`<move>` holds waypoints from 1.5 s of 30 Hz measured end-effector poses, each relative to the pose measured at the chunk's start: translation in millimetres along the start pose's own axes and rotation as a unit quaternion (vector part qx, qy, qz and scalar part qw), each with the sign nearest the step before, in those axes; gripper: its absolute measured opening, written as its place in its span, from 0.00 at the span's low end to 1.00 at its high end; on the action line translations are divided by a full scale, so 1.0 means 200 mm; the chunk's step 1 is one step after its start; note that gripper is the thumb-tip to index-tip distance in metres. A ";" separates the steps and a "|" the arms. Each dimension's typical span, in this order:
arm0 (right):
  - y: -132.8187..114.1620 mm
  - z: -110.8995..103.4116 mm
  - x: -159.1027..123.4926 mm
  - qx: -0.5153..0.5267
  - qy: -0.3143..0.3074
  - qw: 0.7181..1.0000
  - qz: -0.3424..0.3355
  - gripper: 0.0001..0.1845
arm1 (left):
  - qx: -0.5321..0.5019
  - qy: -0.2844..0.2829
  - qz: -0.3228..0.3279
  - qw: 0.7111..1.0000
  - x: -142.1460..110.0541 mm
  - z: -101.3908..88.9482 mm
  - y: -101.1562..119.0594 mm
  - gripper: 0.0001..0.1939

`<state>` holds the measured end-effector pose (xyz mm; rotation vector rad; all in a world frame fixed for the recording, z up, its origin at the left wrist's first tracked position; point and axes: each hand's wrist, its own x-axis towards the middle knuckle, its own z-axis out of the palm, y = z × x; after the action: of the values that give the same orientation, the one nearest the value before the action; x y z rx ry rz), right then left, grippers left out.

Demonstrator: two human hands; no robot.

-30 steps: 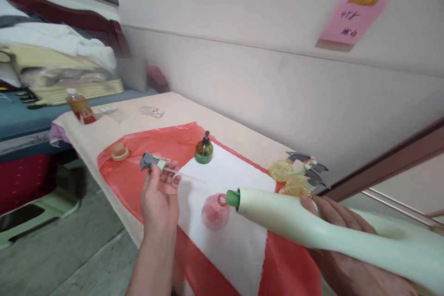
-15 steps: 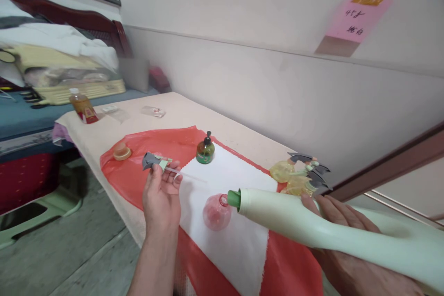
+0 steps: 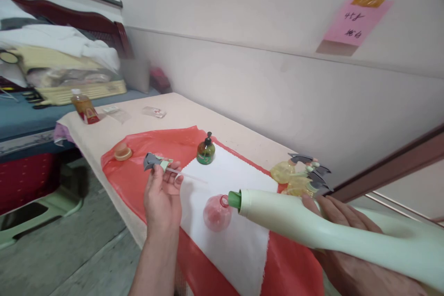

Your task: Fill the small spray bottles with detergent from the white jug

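My left hand (image 3: 162, 199) pinches a spray head (image 3: 156, 162) with a grey trigger and a pale green body. Its thin clear dip tube (image 3: 192, 177) points right, over a white sheet (image 3: 239, 166). My right hand (image 3: 347, 226) wraps round a pale green plastic body with a hollow round end (image 3: 277, 210). A darker green tip (image 3: 235, 199) sticks out of that end, close to the open neck of a round pink bottle (image 3: 217, 215) on the sheet. Whether tip and neck touch, I cannot tell. Part of my right palm is hidden behind the pale green body.
A green pump bottle (image 3: 206, 151) stands beyond the sheet. Yellow spray bottles (image 3: 282, 172) are near the wall. A tan lid-like piece (image 3: 122, 152) sits on the red plastic sheet (image 3: 166, 138). A drink bottle (image 3: 85, 107) and a stool (image 3: 45, 215) are left.
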<state>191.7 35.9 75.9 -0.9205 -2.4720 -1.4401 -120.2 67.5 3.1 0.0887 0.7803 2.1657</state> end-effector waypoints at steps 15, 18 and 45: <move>0.01 0.00 0.00 -0.009 0.008 1.000 -0.007 0.22 | -0.004 -0.004 0.000 1.000 0.01 -0.01 0.00 0.12; 0.00 0.00 0.00 -0.005 0.002 1.000 0.000 0.22 | -0.002 -0.006 0.001 1.000 0.00 -0.01 0.00 0.13; 0.01 0.02 0.01 -0.016 -0.019 1.000 0.012 0.24 | -0.006 -0.009 0.008 1.000 0.01 -0.02 -0.01 0.12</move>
<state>192.7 39.9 75.9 -0.9897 -2.4628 -1.4709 -120.5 67.6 -1.3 0.1094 0.7597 2.1818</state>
